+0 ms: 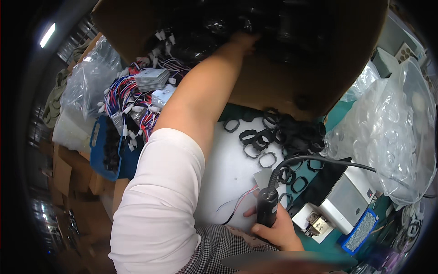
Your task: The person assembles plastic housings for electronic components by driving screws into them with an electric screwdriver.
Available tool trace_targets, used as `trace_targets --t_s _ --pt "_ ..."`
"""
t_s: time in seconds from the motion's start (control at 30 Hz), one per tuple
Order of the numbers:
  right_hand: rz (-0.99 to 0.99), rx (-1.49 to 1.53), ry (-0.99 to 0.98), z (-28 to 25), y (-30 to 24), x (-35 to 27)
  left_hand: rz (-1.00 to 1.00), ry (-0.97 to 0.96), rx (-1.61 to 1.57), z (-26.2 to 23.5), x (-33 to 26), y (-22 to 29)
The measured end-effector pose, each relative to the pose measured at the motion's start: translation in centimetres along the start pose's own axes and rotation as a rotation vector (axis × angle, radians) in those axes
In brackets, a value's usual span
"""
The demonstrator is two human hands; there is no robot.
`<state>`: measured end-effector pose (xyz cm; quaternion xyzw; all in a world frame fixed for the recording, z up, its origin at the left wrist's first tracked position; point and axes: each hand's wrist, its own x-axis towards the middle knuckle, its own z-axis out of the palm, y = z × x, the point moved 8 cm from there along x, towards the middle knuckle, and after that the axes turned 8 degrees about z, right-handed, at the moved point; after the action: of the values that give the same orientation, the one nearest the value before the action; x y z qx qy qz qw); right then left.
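My left arm, in a white sleeve, stretches forward into a large cardboard box (273, 84). At its far end my left hand (245, 41) is in shadow beside dark things in clear plastic (216, 25); its fingers are too dim to read. Near the lower edge, my right hand (280, 230) is wrapped round a black corded handle (267, 208), held upright. A thick black cable bends from its top to the right. Just behind it lies a small grey square plate (263, 178), with thin red and dark wires (239, 201) nearby on the white work surface (219, 178).
Black ring-shaped frames (268, 159) are heaped behind my right hand. Bundled coloured wires (121, 98) and stacked square plates (152, 79) lie left, above a blue bin (101, 155). At right are a white-and-grey device (349, 201), a blue tray (360, 230) and clear plastic bags (378, 123).
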<state>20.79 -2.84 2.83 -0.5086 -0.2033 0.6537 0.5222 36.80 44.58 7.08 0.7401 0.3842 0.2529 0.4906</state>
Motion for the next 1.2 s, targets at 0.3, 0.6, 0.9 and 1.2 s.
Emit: trace_targets --t_s 0.3,0.6,0.9,1.2 --pt "-0.027 0.061 0.015 0.3 1.0 -0.8 0.53 0.12 0.452 -1.2 -8.7 8.0" --pt "-0.285 0.259 -0.152 0.9 -0.4 -1.8 0.538 -0.425 0.376 -2.7 -33.2 9.5" --pt "-0.677 0.442 -0.355 1.1 -3.2 -4.3 0.705 -0.381 1.007 -2.1 -47.2 1.0" --pt "-0.906 0.2 -1.035 2.2 -5.4 -9.3 0.643 -0.352 0.898 -2.1 -48.8 2.5"
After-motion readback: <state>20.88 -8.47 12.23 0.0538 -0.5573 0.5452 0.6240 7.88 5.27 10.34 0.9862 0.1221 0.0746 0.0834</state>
